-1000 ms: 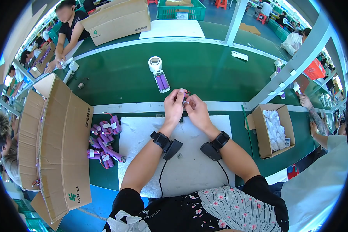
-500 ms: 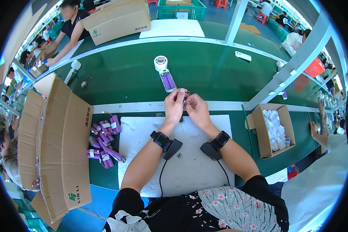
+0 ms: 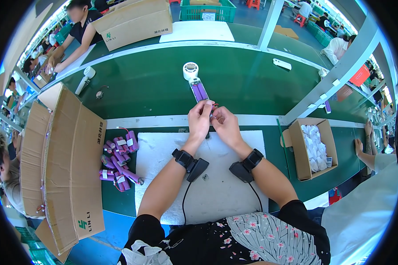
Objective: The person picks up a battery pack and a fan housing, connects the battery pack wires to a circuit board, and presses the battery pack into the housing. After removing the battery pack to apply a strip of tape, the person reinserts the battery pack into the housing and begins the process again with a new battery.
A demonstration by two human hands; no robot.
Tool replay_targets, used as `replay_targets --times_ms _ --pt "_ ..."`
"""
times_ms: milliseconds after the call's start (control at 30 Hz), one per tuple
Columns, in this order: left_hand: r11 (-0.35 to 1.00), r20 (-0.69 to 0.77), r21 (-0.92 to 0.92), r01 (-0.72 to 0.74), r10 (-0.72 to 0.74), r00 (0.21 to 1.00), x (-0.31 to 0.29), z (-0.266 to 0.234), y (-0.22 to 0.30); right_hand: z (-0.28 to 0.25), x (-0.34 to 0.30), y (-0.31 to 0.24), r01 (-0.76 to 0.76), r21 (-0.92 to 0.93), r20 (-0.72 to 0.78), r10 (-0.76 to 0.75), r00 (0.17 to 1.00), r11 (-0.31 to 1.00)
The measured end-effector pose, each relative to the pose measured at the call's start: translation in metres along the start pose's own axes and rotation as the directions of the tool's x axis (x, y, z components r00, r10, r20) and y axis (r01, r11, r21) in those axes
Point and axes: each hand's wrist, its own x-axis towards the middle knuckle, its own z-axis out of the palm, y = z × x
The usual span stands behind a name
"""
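Observation:
Close together at the near edge of the green belt, my left hand (image 3: 200, 120) and my right hand (image 3: 225, 122) both have their fingers pinched. A thin red wire (image 3: 215, 105) shows between the fingertips; the rest of what they grip is hidden. Just beyond the left fingertips lies a white handheld fan (image 3: 190, 70) with a round head. Its handle is uncovered, showing two purple battery cells (image 3: 200, 91) side by side. The handle's lower end reaches my left hand, which covers it.
Purple battery packs (image 3: 121, 154) with wires lie in a pile left of the white mat (image 3: 163, 145). Left of them stands a large cardboard box (image 3: 75, 168). A smaller box (image 3: 300, 163) holding white packets is at right. Another fan (image 3: 85, 79) and a white cover (image 3: 282, 64) lie on the green belt (image 3: 141, 75).
The fan has shifted a little to the right, its handle end now meeting my left fingertips. Other things on the belt have slid slightly right too. My hands stay nearly in place, still pinched.

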Motion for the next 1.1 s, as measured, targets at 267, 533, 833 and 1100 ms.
replay_targets --times_ms 267,533,833,1100 --pt "1.000 -0.002 0.006 -0.025 0.025 1.000 0.0000 0.0004 0.0002 -0.0002 -0.0004 -0.0013 0.018 0.006 0.004 -0.018 1.000 1.000" --pt "0.999 0.041 0.046 0.020 -0.022 0.999 -0.0018 -0.0010 0.0065 -0.0019 0.0000 0.0004 0.052 0.011 0.011 -0.052 0.999 0.999" --pt "1.000 0.002 -0.010 -0.029 0.029 1.000 -0.0002 0.0012 0.0035 -0.0028 -0.0003 -0.0007 0.011 0.006 0.030 -0.011 0.999 1.000" --pt "1.000 -0.010 -0.013 -0.026 0.026 1.000 0.0008 -0.0002 0.0005 -0.0021 -0.0005 -0.0010 0.017 0.023 0.047 -0.018 0.999 1.000"
